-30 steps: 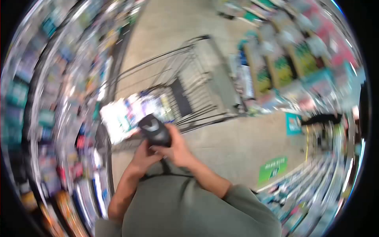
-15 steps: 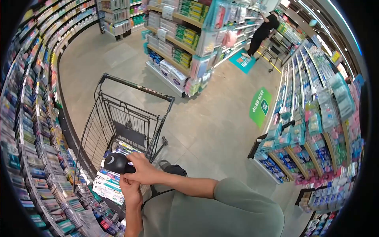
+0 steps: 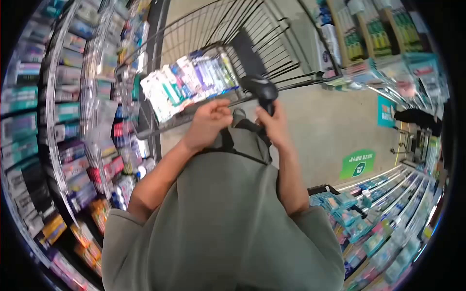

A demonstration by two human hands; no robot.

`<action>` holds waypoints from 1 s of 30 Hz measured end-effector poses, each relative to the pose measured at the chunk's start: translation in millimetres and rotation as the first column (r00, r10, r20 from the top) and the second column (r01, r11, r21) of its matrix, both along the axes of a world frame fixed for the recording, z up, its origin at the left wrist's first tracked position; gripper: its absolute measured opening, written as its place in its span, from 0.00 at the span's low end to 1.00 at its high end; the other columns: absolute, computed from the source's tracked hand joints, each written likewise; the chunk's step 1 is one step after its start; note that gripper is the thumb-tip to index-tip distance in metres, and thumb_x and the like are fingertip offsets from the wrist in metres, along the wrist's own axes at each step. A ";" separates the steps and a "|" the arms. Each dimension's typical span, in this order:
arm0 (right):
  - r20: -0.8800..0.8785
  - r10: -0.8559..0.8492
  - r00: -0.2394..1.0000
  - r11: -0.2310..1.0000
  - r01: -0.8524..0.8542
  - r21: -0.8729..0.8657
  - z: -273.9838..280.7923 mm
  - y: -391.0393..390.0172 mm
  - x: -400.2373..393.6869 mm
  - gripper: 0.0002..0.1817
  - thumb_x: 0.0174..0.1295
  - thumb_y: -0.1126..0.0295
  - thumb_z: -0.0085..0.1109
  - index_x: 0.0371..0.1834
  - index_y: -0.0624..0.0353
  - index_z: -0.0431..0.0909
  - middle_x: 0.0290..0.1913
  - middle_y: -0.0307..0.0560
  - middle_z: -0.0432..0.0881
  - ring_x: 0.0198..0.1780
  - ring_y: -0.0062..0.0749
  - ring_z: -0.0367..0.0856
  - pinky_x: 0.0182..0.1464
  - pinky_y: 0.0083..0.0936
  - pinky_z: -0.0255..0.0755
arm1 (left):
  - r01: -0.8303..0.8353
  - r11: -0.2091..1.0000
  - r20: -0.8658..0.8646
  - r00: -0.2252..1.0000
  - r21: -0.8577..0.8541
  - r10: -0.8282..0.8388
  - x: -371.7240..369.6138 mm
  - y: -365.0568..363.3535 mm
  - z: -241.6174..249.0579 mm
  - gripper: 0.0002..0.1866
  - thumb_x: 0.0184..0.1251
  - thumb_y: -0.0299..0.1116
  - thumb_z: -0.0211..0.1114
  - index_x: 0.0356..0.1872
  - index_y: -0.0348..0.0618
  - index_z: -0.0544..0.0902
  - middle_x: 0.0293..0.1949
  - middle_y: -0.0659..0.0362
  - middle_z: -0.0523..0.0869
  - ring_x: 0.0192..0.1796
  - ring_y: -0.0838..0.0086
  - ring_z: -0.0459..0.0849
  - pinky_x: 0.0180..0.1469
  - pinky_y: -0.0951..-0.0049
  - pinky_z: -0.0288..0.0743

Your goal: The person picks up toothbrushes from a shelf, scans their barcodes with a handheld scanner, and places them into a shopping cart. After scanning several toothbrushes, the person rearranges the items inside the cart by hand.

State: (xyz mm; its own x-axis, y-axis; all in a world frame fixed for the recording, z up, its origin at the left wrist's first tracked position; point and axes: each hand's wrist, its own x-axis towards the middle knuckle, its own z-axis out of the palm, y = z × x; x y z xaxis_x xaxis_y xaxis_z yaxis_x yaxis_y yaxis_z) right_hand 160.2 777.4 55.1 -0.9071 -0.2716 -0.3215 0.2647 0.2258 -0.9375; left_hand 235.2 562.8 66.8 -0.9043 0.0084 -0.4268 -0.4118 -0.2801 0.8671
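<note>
A black handheld scanner (image 3: 262, 89) is gripped in my right hand (image 3: 275, 123), its head up beside the cart's dark panel. My left hand (image 3: 209, 125) is in front of my body near the cart's lower edge, fingers curled in and touching each other; I cannot make out anything in them. Just beyond it, the wire shopping cart (image 3: 291, 87) holds a row of many thin, colourful packages (image 3: 187, 83), packed side by side.
Shelves of small packaged goods (image 3: 73, 116) run close along the left. More stocked shelves (image 3: 374, 208) stand at the lower right. A green floor sticker (image 3: 357, 164) lies on the right. A person in black (image 3: 418, 118) is at the far right beside another cart.
The view has turned and tilted down, so the cart now shows at the top. My hands, earlier together at the scanner, are apart, with the scanner in my right hand only.
</note>
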 end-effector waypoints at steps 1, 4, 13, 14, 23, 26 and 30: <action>0.086 -0.041 0.995 0.999 0.039 0.029 -0.1 8.3 -12.3 0.23 0.65 0.70 0.64 0.61 0.65 0.71 0.36 0.43 0.79 0.31 0.26 0.78 0.34 0.26 0.73 | -0.054 0.996 -0.006 0.999 -0.078 0.053 -4.6 -2.3 -4.9 0.23 0.67 0.23 0.68 0.63 0.33 0.77 0.46 0.64 0.82 0.45 0.84 0.81 0.50 0.80 0.78; 0.151 -0.156 0.976 0.987 0.160 -0.011 -15.4 11.0 -23.6 0.23 0.63 0.72 0.64 0.61 0.66 0.72 0.33 0.39 0.77 0.29 0.20 0.76 0.30 0.22 0.70 | -0.162 0.986 0.040 0.986 -0.044 0.164 3.3 -17.1 -14.2 0.22 0.66 0.22 0.68 0.61 0.32 0.78 0.46 0.62 0.83 0.43 0.83 0.81 0.48 0.81 0.77; 0.128 0.176 0.976 0.984 -0.171 -0.047 15.3 29.2 -45.0 0.22 0.64 0.73 0.63 0.61 0.67 0.73 0.37 0.42 0.80 0.36 0.20 0.78 0.38 0.21 0.72 | -0.157 0.982 0.094 0.982 -0.105 0.167 3.3 -39.8 -24.7 0.23 0.68 0.24 0.68 0.63 0.33 0.77 0.49 0.58 0.84 0.49 0.77 0.82 0.52 0.75 0.77; 0.162 0.165 0.973 0.980 -0.143 -0.139 22.7 40.2 -43.2 0.22 0.65 0.73 0.63 0.61 0.66 0.73 0.40 0.44 0.82 0.36 0.20 0.79 0.38 0.21 0.73 | -0.147 0.984 0.096 0.983 -0.100 0.157 3.3 -41.4 -24.0 0.23 0.68 0.24 0.68 0.63 0.33 0.77 0.49 0.58 0.84 0.49 0.77 0.82 0.52 0.75 0.77; 0.161 0.324 0.932 0.939 -0.337 0.063 71.0 100.4 -53.5 0.26 0.68 0.70 0.64 0.68 0.63 0.70 0.45 0.41 0.82 0.38 0.17 0.77 0.39 0.19 0.73 | 0.029 0.997 0.061 0.998 -0.077 -0.025 -36.2 -6.5 4.9 0.22 0.69 0.26 0.68 0.63 0.38 0.78 0.52 0.59 0.83 0.54 0.77 0.81 0.56 0.74 0.77; 0.139 0.175 0.975 0.983 -0.181 0.033 66.1 115.0 -50.3 0.26 0.68 0.70 0.64 0.67 0.62 0.70 0.42 0.38 0.79 0.37 0.17 0.76 0.37 0.18 0.71 | 0.160 0.968 -0.031 0.985 -0.196 -0.169 -60.6 9.0 -0.4 0.22 0.70 0.28 0.69 0.63 0.37 0.78 0.52 0.59 0.83 0.51 0.79 0.81 0.56 0.75 0.77; 0.032 -0.100 0.994 0.995 0.100 0.014 67.6 134.4 -69.1 0.22 0.68 0.72 0.62 0.64 0.63 0.69 0.45 0.42 0.81 0.36 0.19 0.78 0.38 0.19 0.72 | 0.188 0.904 -0.105 0.964 -0.384 -0.245 -113.9 29.8 -5.1 0.23 0.69 0.31 0.68 0.63 0.36 0.79 0.49 0.57 0.83 0.48 0.78 0.80 0.55 0.75 0.77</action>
State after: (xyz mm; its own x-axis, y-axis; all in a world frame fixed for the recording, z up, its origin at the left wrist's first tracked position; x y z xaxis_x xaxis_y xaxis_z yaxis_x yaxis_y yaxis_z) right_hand 91.1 911.8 122.7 -0.9187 -0.1758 -0.3536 0.3165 0.2077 -0.9256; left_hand 121.4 592.6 61.7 -0.9506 0.0799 -0.2999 -0.2858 0.1514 0.9463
